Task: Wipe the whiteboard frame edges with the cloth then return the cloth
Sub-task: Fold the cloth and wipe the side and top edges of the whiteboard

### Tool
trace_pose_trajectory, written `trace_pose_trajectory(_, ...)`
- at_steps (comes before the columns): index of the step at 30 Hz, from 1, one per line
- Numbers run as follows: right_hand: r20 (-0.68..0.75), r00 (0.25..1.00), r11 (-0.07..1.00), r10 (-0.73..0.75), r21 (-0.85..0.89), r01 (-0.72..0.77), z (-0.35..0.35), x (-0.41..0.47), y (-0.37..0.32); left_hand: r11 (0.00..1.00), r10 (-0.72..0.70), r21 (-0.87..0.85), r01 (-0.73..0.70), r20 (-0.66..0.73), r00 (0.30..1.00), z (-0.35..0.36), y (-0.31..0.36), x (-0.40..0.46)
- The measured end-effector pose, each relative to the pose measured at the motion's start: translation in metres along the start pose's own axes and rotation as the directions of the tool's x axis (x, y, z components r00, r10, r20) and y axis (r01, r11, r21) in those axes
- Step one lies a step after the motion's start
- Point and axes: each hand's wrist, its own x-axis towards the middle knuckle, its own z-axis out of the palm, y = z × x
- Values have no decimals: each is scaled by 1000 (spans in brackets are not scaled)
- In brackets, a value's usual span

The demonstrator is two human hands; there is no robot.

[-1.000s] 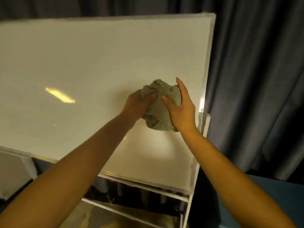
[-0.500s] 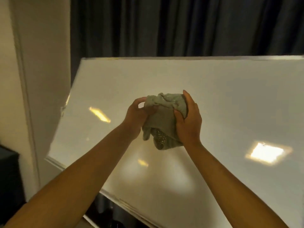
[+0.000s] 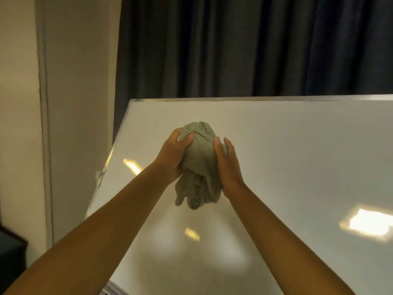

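A bunched grey-green cloth (image 3: 200, 154) hangs in the air in front of the whiteboard (image 3: 287, 158), held between both hands. My left hand (image 3: 173, 155) grips its left side with the thumb pressed into the top. My right hand (image 3: 228, 165) clasps its right side, fingers pointing up. Loose folds of the cloth dangle below the hands. The board's silver frame shows along the top edge (image 3: 234, 99) and the left edge (image 3: 106, 167). The cloth is apart from both edges.
Dark curtains (image 3: 255, 45) hang behind the board. A cream wall with a vertical trim (image 3: 45, 124) stands to the left. A dark object (image 3: 10, 256) sits low at the far left. Light reflections glare on the board.
The view has swung from the board's right edge to its upper left corner. Both hands stayed on the cloth and bunched it tighter, lifting it slightly.
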Motion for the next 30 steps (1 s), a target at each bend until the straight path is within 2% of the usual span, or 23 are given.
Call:
trace_pose_trajectory(2,-7,1000,1000,25,-6,-25,43,17,2,1000,-5,22,5,-13,1000,-38,-1,20)
trace_pose_trajectory(6,-78,992,990,100,-88,-107,105,39,10,992,-85,-91,88,35,996,-111,-8,55)
trace_pose_trajectory(8,-128,989,986,75,-137,-92,130,49,6,979,-120,-160,127,55,991,-148,-14,67)
trace_pose_trajectory(10,-174,985,979,-24,-204,-12,150,62,-3,977,-94,-188,104,65,993,-180,-22,72)
trace_pose_trajectory(13,-100,973,937,-206,-308,166,183,89,-22,966,-146,-214,146,14,989,-226,-44,82)
trace_pose_trajectory(16,14,961,908,-276,-323,266,213,117,-40,950,-244,-161,267,151,958,-257,-62,92)
trace_pose_trajectory(19,133,934,869,-332,-341,358,239,148,-51,939,-265,-153,308,249,931,-272,-68,116)
trace_pose_trajectory(22,199,890,819,-410,-350,455,254,181,-56,902,-166,-344,260,278,946,-274,-69,148)
trace_pose_trajectory(25,133,879,831,-457,-287,476,265,215,-54,937,6,-340,85,258,966,-289,-70,182)
trace_pose_trajectory(28,40,937,909,-348,-231,348,278,240,-49,946,171,-309,-102,205,964,-305,-61,213)
trace_pose_trajectory(30,99,971,964,-218,-133,230,290,258,-46,944,223,-278,-180,134,966,-313,-51,237)
